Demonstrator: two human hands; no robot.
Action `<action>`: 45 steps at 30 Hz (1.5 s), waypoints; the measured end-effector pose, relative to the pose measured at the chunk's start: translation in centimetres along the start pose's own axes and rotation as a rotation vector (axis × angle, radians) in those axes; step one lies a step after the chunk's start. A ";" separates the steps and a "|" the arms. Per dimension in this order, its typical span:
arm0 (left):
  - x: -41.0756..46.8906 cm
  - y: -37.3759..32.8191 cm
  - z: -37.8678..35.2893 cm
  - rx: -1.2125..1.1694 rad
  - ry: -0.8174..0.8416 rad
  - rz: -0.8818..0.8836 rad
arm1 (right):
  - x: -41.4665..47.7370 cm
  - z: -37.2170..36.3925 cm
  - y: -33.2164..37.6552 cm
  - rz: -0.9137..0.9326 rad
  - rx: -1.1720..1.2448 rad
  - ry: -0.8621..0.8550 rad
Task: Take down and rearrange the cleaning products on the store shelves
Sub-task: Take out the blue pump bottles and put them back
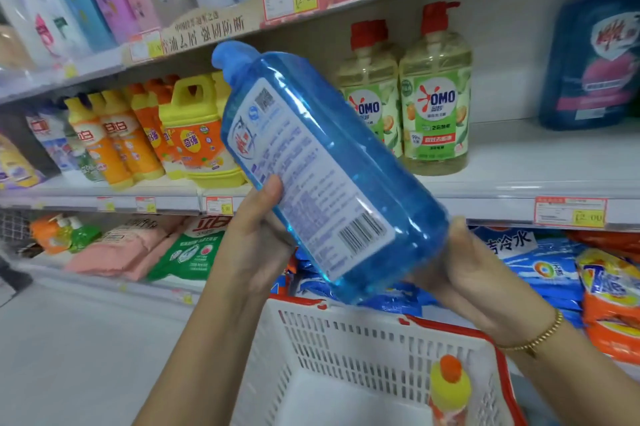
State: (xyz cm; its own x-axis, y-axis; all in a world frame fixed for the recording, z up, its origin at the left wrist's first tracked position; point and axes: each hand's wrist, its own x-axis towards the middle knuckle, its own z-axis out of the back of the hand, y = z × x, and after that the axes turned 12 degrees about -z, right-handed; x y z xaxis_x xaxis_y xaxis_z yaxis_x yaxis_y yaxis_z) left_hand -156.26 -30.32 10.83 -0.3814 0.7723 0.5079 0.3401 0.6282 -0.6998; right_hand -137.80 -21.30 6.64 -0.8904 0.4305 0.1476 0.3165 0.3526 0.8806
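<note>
Item held: blue bottle (pixel 329 166) of clear liquid, tilted, cap up-left, back label and barcode facing you. You hold it in front of the middle shelf (pixel 519 183), above the basket.
Left hand (pixel 256 235): grasping the bottle's side, thumb on the label edge.
Right hand (pixel 474 273): cupped round the bottle's base, thumb up its side; gold bracelet (pixel 540 335) at the wrist.
Basket (pixel 346 339): white mesh, red rim, below your hands; a small yellow bottle with orange cap (pixel 450 387) stands in its near right corner.
Middle shelf, behind the bottle: two green OMO pump bottles (pixel 436 96) just right of it; yellow handled jug (pixel 197 128) and orange bottles to its left, partly hidden by it; dark blue jug (pixel 595 58) far right.
Lower shelf: blue powder bags (pixel 540 263), partly covered by your right hand.
</note>
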 end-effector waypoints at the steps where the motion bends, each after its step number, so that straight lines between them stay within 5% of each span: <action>1: 0.0 -0.1 -0.3 -0.003 -0.048 -0.013 | -0.4 -0.3 0.8 0.076 -0.107 -0.135; 4: -0.1 -0.5 -0.9 0.076 -0.198 -0.052 | -1.9 -2.6 2.2 0.355 -0.539 -0.396; 8: -0.3 -0.5 -1.1 0.210 -0.244 -0.103 | -1.8 -6.1 0.1 0.280 -1.405 -0.615; 10: -0.5 -0.3 -1.3 0.237 -0.254 -0.104 | -0.7 -6.2 -1.5 0.361 -1.553 -0.753; 15: -0.6 -1.0 -1.4 0.219 -0.116 -0.077 | -0.6 -3.8 -0.2 0.460 -1.314 -0.729; 22: -0.2 -2.4 -1.3 0.102 -0.003 -0.014 | -3.2 -2.7 2.2 0.072 -0.659 -0.241; 33: -1.2 -1.9 -3.3 0.016 -0.402 0.276 | -5.6 -5.5 5.7 -0.129 -0.767 -0.385; 45: -0.8 0.0 -8.4 -0.008 -0.431 0.447 | -9.1 -1.1 8.4 -0.100 -0.804 -0.415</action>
State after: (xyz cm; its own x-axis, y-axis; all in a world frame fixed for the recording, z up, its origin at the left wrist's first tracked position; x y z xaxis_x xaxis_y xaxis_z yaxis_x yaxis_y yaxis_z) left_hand -148.78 -30.13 14.67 -0.5128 0.8545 -0.0825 0.5524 0.2549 -0.7936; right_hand -127.42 -23.12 13.17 -0.6626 0.7488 0.0170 -0.2179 -0.2143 0.9522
